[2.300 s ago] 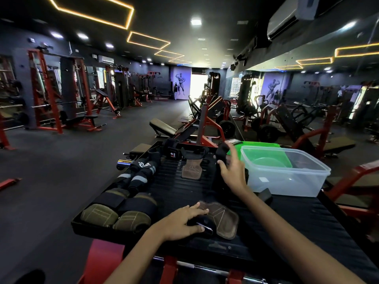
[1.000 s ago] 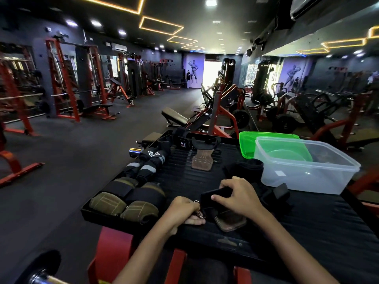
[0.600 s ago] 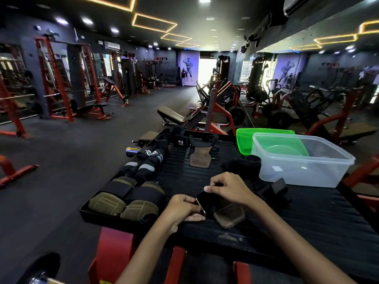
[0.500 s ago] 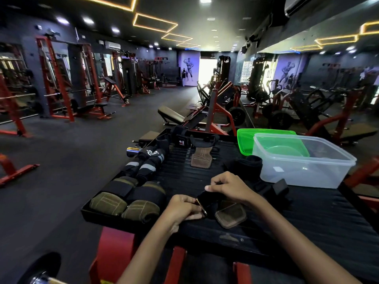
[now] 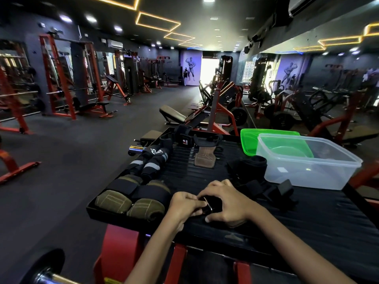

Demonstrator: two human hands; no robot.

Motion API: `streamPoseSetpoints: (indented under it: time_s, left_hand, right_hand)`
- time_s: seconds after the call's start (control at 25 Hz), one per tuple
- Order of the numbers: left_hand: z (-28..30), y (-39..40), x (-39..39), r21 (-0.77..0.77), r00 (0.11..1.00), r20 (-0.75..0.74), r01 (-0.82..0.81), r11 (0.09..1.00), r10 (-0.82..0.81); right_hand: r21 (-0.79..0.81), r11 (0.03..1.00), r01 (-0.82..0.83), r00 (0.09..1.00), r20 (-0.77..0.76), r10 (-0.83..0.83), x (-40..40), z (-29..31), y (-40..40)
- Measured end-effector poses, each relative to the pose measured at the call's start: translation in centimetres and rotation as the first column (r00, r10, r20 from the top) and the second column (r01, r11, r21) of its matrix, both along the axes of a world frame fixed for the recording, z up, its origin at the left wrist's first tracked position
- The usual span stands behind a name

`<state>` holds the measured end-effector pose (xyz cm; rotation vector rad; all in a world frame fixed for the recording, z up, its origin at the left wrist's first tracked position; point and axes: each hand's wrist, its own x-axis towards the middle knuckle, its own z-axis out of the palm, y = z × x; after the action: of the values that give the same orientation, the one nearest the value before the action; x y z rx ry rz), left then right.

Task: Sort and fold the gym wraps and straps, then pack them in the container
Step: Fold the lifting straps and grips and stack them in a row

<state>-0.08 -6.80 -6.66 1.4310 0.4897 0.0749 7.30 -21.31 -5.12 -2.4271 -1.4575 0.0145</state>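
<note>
Gym machines stand behind a black bench. At its near edge the left hand and right hand curl their fingers around a black strap. By the far right edge sits a clear container; olive wraps lie at the near left corner.

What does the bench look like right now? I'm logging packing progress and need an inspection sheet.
Surface: black ribbed platform on red frame.
Job's things: clear container open, nothing packed; green lid behind it; olive wraps and striped black wraps lined up at left; brown grip pad further back; black strap being folded.
Clutter: loose black straps beside the container.
Hands: left hand and right hand both grip the strap.
Cables: nothing seen.
Surroundings: gym machines.
</note>
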Motion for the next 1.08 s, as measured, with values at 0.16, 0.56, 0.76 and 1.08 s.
streamPoseSetpoints:
  time_s: [0.16,0.56,0.76,1.08]
  left_hand:
    - [0.0,0.3,0.0,0.120,0.946,0.203,-0.279,0.953,0.251]
    - [0.7,0.0,-0.7,0.044,0.798,0.602,-0.029,0.999,-0.004]
    - [-0.5,-1.5,1.5,0.843,0.894,0.123,0.135,0.521,-0.430]
    - [-0.1,-2.6,2.9,0.799,0.938,0.060,0.161,0.580,-0.342]
  right_hand:
    - [0.089,0.992,0.088,0.989,0.115,-0.098,0.6,0.4,0.3]
    - [0.448,0.794,0.410,0.901,-0.334,-0.277,1.0,0.2,0.4]
    - [0.481,0.522,0.704,0.583,-0.811,-0.040,1.0,1.2,-0.2]
    - [0.640,0.424,0.641,0.714,-0.700,-0.022,1.3,2.7,-1.8]
